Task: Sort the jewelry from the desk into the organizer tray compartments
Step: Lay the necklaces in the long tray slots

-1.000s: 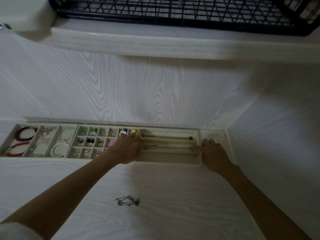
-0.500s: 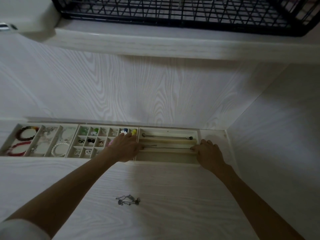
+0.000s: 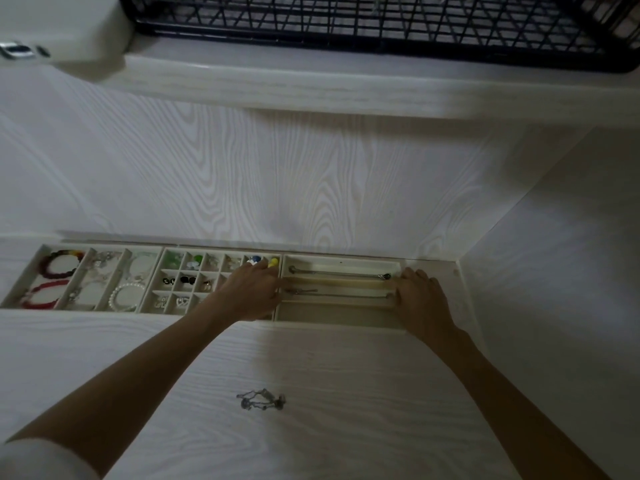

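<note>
A cream organizer tray (image 3: 341, 315) with long slots lies at the back of the desk. A thin chain necklace (image 3: 341, 294) is stretched straight along its middle slot. My left hand (image 3: 249, 294) pinches the chain's left end and my right hand (image 3: 422, 299) pinches its right end; the fingertips are partly hidden. A second necklace (image 3: 341, 273) lies in the far slot, while the near slot holds nothing. On the desk between my forearms sits a tangled silver chain (image 3: 261, 400).
A grid tray (image 3: 194, 282) of small compartments with earrings and beads adjoins on the left. Beyond it, a tray (image 3: 83, 284) holds bead and pearl bracelets. A wood-grain back panel and a right side wall enclose the desk. A black wire rack (image 3: 381, 26) stands on the ledge above.
Both hands have stayed at the ends of the thin chain, which has settled straight in the middle slot. The tangled chain on the desk has not moved.
</note>
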Available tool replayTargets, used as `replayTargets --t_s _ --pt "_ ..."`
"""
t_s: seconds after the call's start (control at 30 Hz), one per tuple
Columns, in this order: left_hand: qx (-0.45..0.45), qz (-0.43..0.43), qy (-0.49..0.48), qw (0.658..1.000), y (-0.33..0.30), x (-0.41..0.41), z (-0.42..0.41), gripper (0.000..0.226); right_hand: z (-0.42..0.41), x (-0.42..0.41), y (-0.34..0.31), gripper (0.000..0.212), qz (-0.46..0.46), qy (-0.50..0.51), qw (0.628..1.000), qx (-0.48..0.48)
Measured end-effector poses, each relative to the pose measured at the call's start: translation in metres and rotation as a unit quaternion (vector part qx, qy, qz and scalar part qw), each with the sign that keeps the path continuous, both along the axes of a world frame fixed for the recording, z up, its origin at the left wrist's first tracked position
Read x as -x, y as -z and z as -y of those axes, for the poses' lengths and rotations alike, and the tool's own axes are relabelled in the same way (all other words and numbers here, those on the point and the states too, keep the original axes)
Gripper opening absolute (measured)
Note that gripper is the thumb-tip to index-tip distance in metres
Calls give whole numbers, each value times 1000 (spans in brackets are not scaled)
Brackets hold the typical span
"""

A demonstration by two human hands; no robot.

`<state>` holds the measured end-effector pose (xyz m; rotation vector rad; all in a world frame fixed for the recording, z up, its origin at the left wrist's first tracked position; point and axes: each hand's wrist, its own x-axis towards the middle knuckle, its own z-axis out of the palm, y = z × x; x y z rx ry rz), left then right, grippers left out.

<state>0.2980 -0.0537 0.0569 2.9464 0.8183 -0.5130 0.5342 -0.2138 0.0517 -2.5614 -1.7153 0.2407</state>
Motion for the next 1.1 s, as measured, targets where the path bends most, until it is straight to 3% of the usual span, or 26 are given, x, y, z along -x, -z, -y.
replayTargets --t_s 0.07,0.17,0.33,0.7,0.87,1.0,1.1 --pt "-6 -14 20 1000 4 2 -2 41 -12 15 -2 40 -27 -54 998 -26" --pt "-18 -54 40 998 7 4 -4 43 -33 44 -3 43 -36 -139 990 13" --pt "-14 -54 33 998 5 2 -3 43 -59 70 5 42 3 -177 982 73" --pt "-22 -39 5 999 7 -3 -6 44 -64 71 18 38 14 -166 982 84" --pt "-16 -41 -1 999 4 -4 -7 44 -58 66 8 37 0 -170 985 42" --pt "-19 -50 0 999 4 -5 -6 44 -32 14 -2 35 -30 -105 994 -14" --pt "-25 -57 3 998 4 -6 -5 44 -7 -23 -6 35 3 -43 999 22"
